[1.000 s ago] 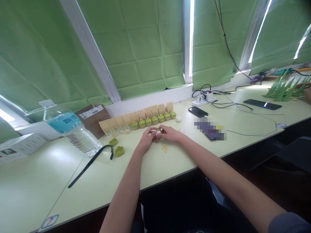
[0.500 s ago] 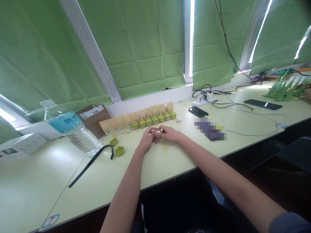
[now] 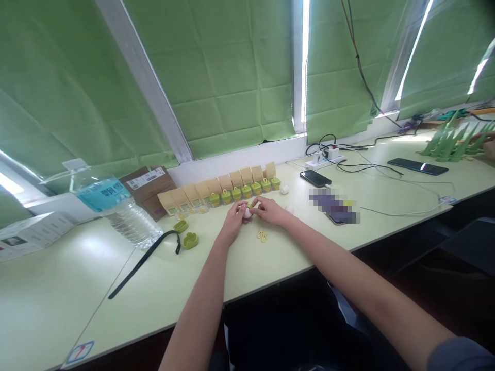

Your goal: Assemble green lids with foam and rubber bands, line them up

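My left hand point(image 3: 233, 220) is closed round a small whitish rounded piece point(image 3: 247, 213), which shows between thumb and fingers. A bit of green shows at its top. My right hand point(image 3: 268, 212) meets it from the other side, fingers bent and pinched close to the piece; what lies between those fingertips is too small to make out. Two pale yellow loops point(image 3: 262, 236) lie on the table just below my hands. A pair of green moulded parts, a flat one point(image 3: 181, 225) and a cup-like one point(image 3: 190, 240), rest to the left.
Behind my hands stands a row of small green pots point(image 3: 236, 193) with tan cards. A water bottle point(image 3: 116, 206), a black strap point(image 3: 147, 260) and a cardboard box point(image 3: 150, 188) are at left. Phones point(image 3: 315, 179), a power strip point(image 3: 325, 162) and cables lie right. White lumps point(image 3: 284, 190) sit nearby.
My right fingers have shifted slightly up and off the whitish piece, so more of it shows in my left hand. The things on the table have stayed put.
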Available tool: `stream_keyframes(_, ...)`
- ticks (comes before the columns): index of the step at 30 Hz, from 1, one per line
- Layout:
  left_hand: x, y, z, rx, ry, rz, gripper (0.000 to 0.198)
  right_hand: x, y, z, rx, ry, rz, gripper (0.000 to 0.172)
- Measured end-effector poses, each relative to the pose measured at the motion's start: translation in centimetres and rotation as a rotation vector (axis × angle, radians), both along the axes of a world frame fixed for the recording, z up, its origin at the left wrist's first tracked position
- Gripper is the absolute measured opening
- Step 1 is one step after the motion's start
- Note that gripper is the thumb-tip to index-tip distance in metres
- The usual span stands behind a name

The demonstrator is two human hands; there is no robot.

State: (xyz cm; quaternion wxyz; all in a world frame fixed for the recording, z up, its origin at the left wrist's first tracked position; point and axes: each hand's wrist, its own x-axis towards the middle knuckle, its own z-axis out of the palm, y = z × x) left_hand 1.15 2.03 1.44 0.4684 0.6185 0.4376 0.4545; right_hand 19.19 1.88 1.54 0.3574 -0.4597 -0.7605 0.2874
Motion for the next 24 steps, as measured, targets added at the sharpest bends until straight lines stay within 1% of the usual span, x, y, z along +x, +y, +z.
stream_keyframes(2,-0.08,-0.07,0.05,-0.016,-0.002,0.001,0.045,0.02,0.01,-0.03,0.011,0.014,0.003,0.026)
stream_keyframes(6,-0.07,-0.63,0.38,-0.051,-0.006,-0.027,0.052,-0.01,0.07,-0.18,0.004,0.016,-0.012,0.025)
stream_keyframes(9,-0.01,-0.94,0.50,-0.037,-0.034,-0.036,0.055,-0.02,0.10,-0.26,0.000,0.022,-0.024,0.025)
stream_keyframes(11,-0.05,-0.89,0.43,-0.020,-0.046,-0.029,0.053,0.00,0.04,-0.24,-0.019,0.030,-0.017,0.029)
stream_keyframes(16,-0.37,-0.49,0.24,0.033,-0.017,0.037,0.051,0.05,-0.16,-0.17,-0.117,0.065,0.069,0.047)
stream_keyframes(18,-0.37,-0.52,0.32,0.042,-0.002,0.025,0.051,0.03,-0.15,-0.25,-0.104,0.063,0.055,0.052)
stream_keyframes(21,-0.23,-0.51,0.49,0.046,0.016,0.017,0.047,0.07,-0.18,-0.37,-0.070,0.044,0.007,0.055)
stream_keyframes(22,-0.24,-0.41,0.52,0.055,0.034,0.040,0.044,0.11,-0.23,-0.38,-0.064,0.026,0.002,0.055)
stream_keyframes(24,-0.58,0.00,0.54,0.089,0.073,0.131,0.037,0.23,-0.40,-0.32,-0.049,-0.034,0.005,0.055)
